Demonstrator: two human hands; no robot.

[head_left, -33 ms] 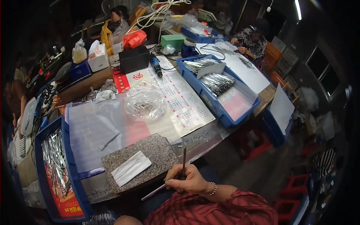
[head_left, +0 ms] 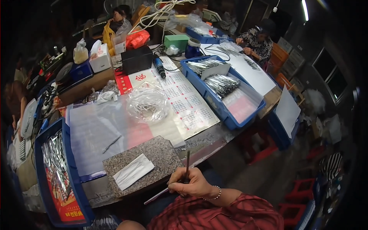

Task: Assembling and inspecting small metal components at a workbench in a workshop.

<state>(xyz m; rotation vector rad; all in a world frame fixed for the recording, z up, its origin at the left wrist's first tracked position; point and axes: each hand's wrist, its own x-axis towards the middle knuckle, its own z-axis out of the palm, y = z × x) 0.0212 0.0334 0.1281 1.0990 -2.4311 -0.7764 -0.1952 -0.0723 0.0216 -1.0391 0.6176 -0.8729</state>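
My right hand [head_left: 193, 182], with a beaded bracelet at the wrist, is closed in front of the table's near edge. Its fingers pinch a slim dark rod [head_left: 188, 163] that points upward; I cannot make out its exact kind. A thin pale pinkish stick [head_left: 156, 196] slants down and left from beneath the fingertips; what holds it is hidden. Just left of the hand, a speckled stone slab [head_left: 161, 151] bears a folded white tissue [head_left: 134, 171] with grey smudges. Beyond the slab, a single thin metal tool [head_left: 112, 144] lies on plastic sheeting. My left hand does not show.
At left stands a blue tray [head_left: 68, 153] of metal rods. Another blue tray [head_left: 241, 122] at right holds bundled rods. Farther back are a clear plastic bag [head_left: 148, 102], a blue electric screwdriver [head_left: 159, 66], and a black box [head_left: 137, 60]. A co-worker [head_left: 260, 42] sits at far right.
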